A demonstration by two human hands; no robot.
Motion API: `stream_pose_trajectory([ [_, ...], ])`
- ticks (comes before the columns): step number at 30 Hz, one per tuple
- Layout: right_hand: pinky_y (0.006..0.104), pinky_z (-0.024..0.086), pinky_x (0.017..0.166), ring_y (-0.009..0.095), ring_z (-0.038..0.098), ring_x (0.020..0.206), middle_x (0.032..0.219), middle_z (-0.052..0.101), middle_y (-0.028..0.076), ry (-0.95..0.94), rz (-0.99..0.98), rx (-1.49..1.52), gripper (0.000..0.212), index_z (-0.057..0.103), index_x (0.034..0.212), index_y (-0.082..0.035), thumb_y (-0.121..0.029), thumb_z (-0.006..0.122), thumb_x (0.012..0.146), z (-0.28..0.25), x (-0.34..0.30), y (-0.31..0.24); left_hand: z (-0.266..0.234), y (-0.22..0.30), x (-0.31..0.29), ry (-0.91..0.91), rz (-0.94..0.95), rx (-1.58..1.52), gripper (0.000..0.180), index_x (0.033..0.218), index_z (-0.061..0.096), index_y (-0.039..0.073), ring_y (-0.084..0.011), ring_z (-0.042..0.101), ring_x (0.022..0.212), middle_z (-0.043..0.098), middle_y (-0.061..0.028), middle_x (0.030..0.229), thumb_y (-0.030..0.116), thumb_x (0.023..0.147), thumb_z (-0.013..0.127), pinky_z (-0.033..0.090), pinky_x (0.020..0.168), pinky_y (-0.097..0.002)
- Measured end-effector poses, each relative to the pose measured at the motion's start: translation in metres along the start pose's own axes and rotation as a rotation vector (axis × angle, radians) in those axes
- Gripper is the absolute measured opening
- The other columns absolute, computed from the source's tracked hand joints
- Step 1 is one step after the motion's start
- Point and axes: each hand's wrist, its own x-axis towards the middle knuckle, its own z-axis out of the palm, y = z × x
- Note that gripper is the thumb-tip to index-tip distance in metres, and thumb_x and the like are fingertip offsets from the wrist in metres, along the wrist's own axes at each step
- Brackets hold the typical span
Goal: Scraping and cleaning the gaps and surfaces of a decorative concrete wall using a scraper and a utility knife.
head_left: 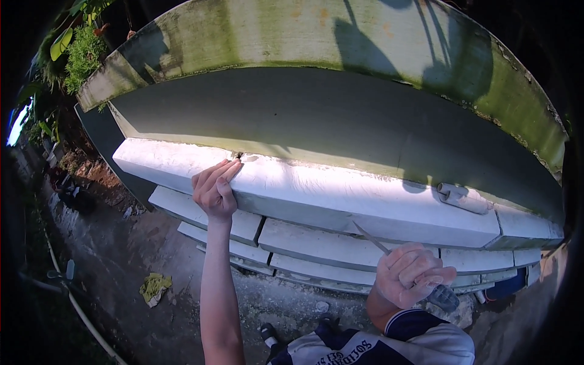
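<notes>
My left hand (pixel 216 188) rests on the top white slab (pixel 340 188), its fingers stretched out toward the back edge. Their tips touch the slab beside a small dark gap (pixel 238 156) where it meets the grey-green wall (pixel 292 109). Below the slab's front edge, my right hand (pixel 409 275) is wrapped round a knife-like tool (pixel 372 238). Its thin, tapering metal blade points up and left toward the slab's front face, and its dark, thick handle end sticks out under my fist. I cannot tell whether the tip touches the slab. Pale dust coats my right hand.
More white slabs (pixel 316 243) lie in stepped rows below the top one. A pale roll (pixel 465 198) sits on the ledge at the right. Crumpled yellowish cloth (pixel 156 288) lies on the ground, with a long pipe (pixel 85 319) farther left. A mossy rim (pixel 255 45) overhangs the wall.
</notes>
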Motion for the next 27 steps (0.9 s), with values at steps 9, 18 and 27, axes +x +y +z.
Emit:
stream_pose_trajectory([
  [9,0.0264,0.035,0.035,0.009,0.033,0.035,0.05,0.041,0.0,-0.025,0.064,0.04,0.022,0.038,0.089,-0.011,-0.011,0.056,0.101,-0.012,-0.038,0.002,-0.006,-0.003,-0.003,-0.002,0.012,0.026,0.046,0.096,0.082,0.016,-0.0178,0.074,0.098,0.079,0.001,0.096,0.02,0.103,0.037,0.047,0.089,-0.0305],
  [18,0.0322,0.053,0.053,0.021,0.064,0.052,0.065,0.064,0.008,-0.366,0.638,-0.145,0.01,0.059,0.079,-0.003,0.004,0.064,0.086,-0.072,-0.116,-0.045,-0.007,0.001,-0.014,-0.082,-0.022,0.096,0.048,0.12,0.073,0.015,-0.0242,0.059,0.125,0.069,-0.0057,0.127,0.031,0.108,0.03,0.036,0.105,-0.037],
  [27,0.0275,0.045,0.053,0.018,0.058,0.057,0.067,0.058,0.009,-0.473,0.647,-0.508,0.036,0.056,0.078,-0.001,-0.035,0.066,0.086,-0.13,-0.119,-0.072,0.059,0.162,-0.111,-0.275,0.354,0.074,0.061,0.153,0.044,0.034,-0.0206,0.028,0.153,0.035,0.0001,0.164,0.049,0.095,0.054,0.007,0.127,-0.0462],
])
